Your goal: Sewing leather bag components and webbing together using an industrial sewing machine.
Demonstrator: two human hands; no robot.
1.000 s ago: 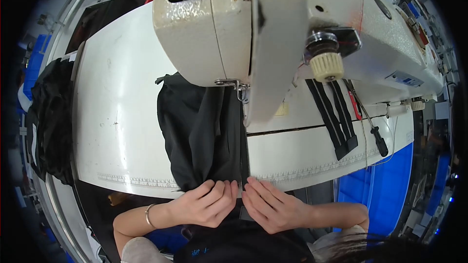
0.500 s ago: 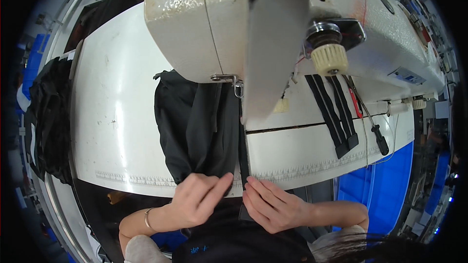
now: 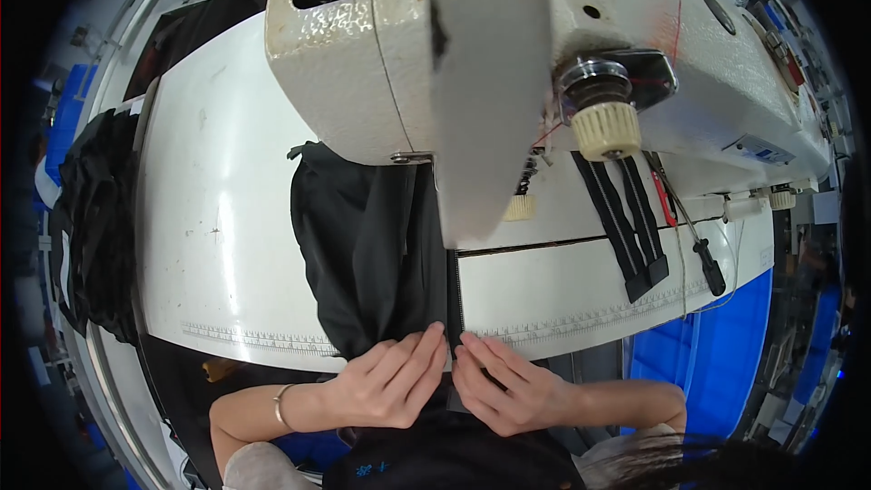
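A piece of black fabric (image 3: 356, 245) lies under the head of a white sewing machine (image 3: 345, 73) and reaches the table's front edge. Along its right side runs a black zipper (image 3: 455, 299) with a row of teeth, its far end hidden by the machine. My left hand (image 3: 392, 379) is closed on the fabric's near right edge, fingers pressed together. Close beside it, my right hand (image 3: 510, 390) pinches the near end of the zipper between thumb and fingers. The needle area is hidden behind a blurred grey-white part of the machine.
Right of the machine lie two black zipper strips (image 3: 606, 218), a red-handled tool (image 3: 662, 195) and a black-handled screwdriver (image 3: 709, 268). A ruler scale (image 3: 263, 338) follows the table's front edge. Black cloth (image 3: 95, 227) is piled at the left; a blue bin (image 3: 699, 345) stands below right.
My left hand has shifted slightly right, toward the zipper, and its fingers have drawn together along the fabric edge. My right hand keeps its pinch. The whole view has tilted slightly.
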